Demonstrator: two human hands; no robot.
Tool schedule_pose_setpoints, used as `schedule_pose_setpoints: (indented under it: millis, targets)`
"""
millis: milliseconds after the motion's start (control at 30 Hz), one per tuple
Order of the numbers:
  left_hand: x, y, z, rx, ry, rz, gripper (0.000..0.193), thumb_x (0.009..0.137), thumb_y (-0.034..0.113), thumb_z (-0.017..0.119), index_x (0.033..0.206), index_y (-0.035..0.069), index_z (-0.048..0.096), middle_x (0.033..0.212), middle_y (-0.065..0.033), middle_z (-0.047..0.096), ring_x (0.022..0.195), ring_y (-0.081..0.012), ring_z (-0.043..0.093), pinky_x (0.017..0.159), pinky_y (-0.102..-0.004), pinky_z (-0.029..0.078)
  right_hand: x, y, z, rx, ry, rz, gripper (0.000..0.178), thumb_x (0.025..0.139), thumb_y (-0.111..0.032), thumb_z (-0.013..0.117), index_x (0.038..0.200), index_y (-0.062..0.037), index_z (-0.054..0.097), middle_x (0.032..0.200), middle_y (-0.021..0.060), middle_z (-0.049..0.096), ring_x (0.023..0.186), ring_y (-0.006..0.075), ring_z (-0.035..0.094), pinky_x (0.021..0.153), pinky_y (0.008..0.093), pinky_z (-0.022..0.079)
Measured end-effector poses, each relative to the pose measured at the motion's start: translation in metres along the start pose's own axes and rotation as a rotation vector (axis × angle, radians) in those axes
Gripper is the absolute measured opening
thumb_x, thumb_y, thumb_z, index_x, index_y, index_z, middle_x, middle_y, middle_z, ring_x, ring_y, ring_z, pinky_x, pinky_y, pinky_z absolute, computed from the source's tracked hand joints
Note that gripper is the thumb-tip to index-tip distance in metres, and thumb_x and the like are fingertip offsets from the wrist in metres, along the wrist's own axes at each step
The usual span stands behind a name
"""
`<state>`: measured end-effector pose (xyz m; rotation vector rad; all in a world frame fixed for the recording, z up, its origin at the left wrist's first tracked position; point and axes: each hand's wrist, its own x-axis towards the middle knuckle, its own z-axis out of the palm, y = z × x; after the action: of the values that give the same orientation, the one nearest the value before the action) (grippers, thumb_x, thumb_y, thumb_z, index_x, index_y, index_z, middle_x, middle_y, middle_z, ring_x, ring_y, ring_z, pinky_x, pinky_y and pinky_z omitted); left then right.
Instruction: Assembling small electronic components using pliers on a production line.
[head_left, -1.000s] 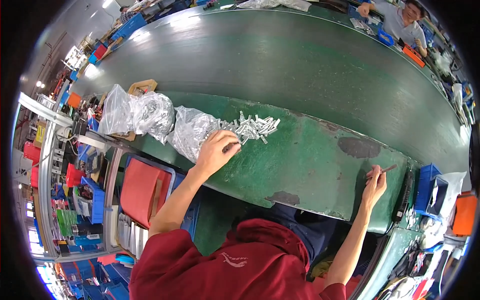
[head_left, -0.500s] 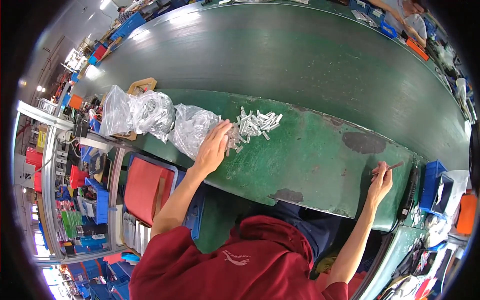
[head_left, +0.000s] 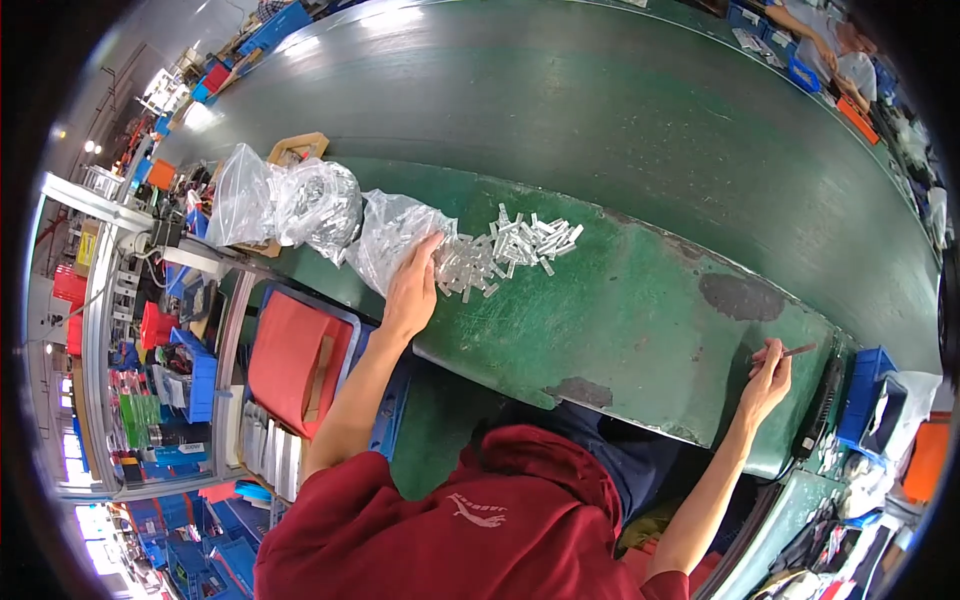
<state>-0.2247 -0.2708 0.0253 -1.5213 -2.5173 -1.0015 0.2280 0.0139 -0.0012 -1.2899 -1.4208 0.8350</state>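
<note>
Leftward of the pale pile [head_left: 540,242]: left hand [head_left: 412,296], nearer, at clear bag [head_left: 388,235], grasp indeterminable | well rightward: right hand [head_left: 768,384] pinching stick [head_left: 801,350] | pile's axes mixed

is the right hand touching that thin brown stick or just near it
Touching: the head view shows the thin brown stick held in the right hand, one end jutting out past the fingers.
</note>
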Motion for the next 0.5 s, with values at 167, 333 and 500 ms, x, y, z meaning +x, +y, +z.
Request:
schedule_pose_setpoints:
  millis: [167, 333, 500]
  targets:
    - [0.007, 0.02, 0.009, 0.016, 0.081, 0.22, 0.027, 0.092, 0.0, 0.061, 0.118, 0.006, 0.067, 0.129, -0.0126, 0.064, 0.121, -0.0343, 0.059, 0.102, -0.043, 0.048, 0.001, 0.001, 0.0, 0.01, -0.007, 0.002, 0.035, 0.105, -0.032, 0.057, 0.101, 0.0007, 0.069, 0.072, -0.0009, 0.058, 0.058, 0.0044, 0.043, 0.052, 0.0221, 0.032]
    - [0.014, 0.038, 0.017, 0.03, 0.043, 0.257, 0.022, 0.084, 0.012, 0.077, 0.105, 0.009, 0.071, 0.116, -0.0052, 0.067, 0.108, -0.0289, 0.062, 0.094, -0.0414, 0.05, 0.003, 0.002, 0.0, 0.021, -0.001, 0.02, 0.035, 0.105, -0.032, 0.057, 0.101, 0.0001, 0.07, 0.073, -0.0008, 0.059, 0.057, 0.0042, 0.043, 0.052, 0.0221, 0.032]
    - [0.025, 0.036, 0.029, -0.067, -0.006, 0.183, 0.015, 0.081, 0.016, 0.081, 0.093, 0.01, 0.074, 0.099, -0.0034, 0.067, 0.091, -0.0261, 0.064, 0.082, -0.0396, 0.052, 0.004, 0.002, 0.001, 0.014, -0.003, 0.005, 0.035, 0.105, -0.032, 0.057, 0.101, -0.0003, 0.07, 0.073, -0.0007, 0.059, 0.057, 0.0038, 0.042, 0.052, 0.0219, 0.031]
